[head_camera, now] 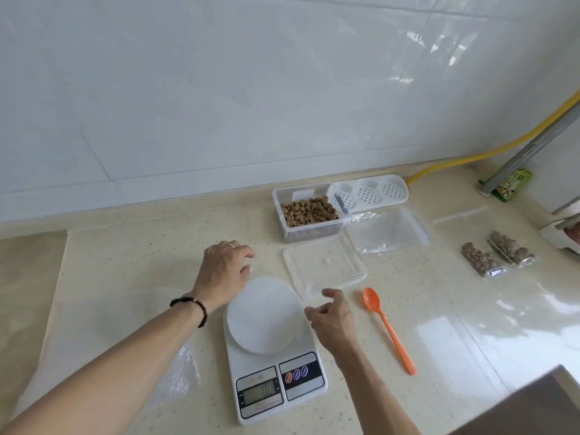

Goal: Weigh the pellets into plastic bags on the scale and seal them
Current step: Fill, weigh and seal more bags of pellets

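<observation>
left hand (224,273) loosely curled, palm down, at far-left edge of scale (273,350) platform, holding nothing visible. right hand (329,312) at platform's right edge, thumb and forefinger pinching thin clear film, likely empty plastic bag; too faint to be sure. spoon (387,328) just right of right hand, handle running near-right. pellets (309,210) in open tub (277,202), far right. two filled bags (497,255) further right.

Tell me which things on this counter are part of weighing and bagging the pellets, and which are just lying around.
Part of the job:
scale
pellet container
container lid
orange spoon
empty bags
filled bags

Lying about:
white perforated rack
yellow hose
green packet
</observation>
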